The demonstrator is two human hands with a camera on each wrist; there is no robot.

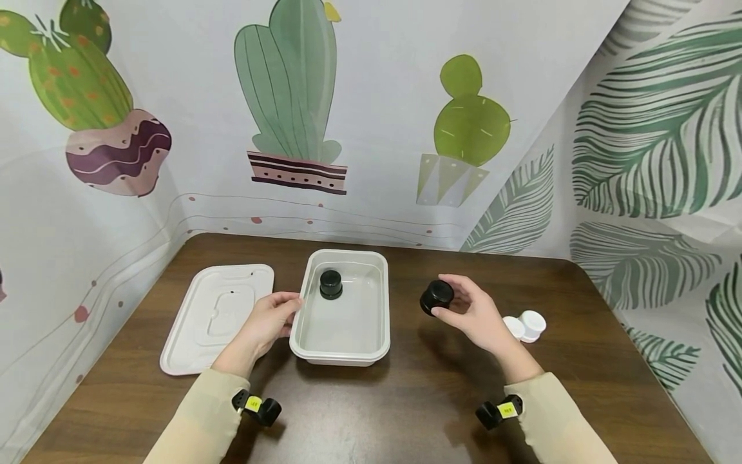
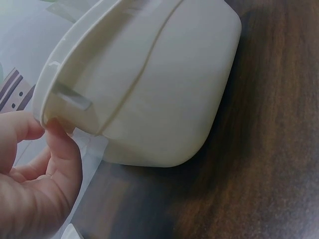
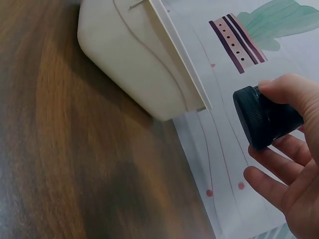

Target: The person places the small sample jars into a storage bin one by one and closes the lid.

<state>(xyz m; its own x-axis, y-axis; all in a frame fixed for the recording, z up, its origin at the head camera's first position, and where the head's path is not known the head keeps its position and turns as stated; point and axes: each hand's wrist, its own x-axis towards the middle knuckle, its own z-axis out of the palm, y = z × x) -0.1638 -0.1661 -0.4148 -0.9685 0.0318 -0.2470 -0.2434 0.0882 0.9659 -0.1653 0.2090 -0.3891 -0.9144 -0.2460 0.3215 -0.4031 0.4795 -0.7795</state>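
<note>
A pale rectangular plastic tub (image 1: 348,356) stands near the middle of the table. My left hand (image 1: 271,322) pinches the tub's left rim between thumb and fingers, as the left wrist view (image 2: 40,169) also shows. Inside the tub, toward the back left, sits a small black jar (image 1: 331,284). To the right of the tub, my right hand (image 1: 472,312) grips a second black jar (image 1: 436,296) above the table. Its ribbed lid (image 3: 249,118) faces the tub in the right wrist view.
Left of the tub lies a white lid (image 1: 199,322) on the brown wooden table (image 1: 371,412). Two small white round containers (image 1: 532,324) stand beside the right forearm. A cloth printed with cacti and leaves (image 1: 382,116) hangs behind the table and along its sides.
</note>
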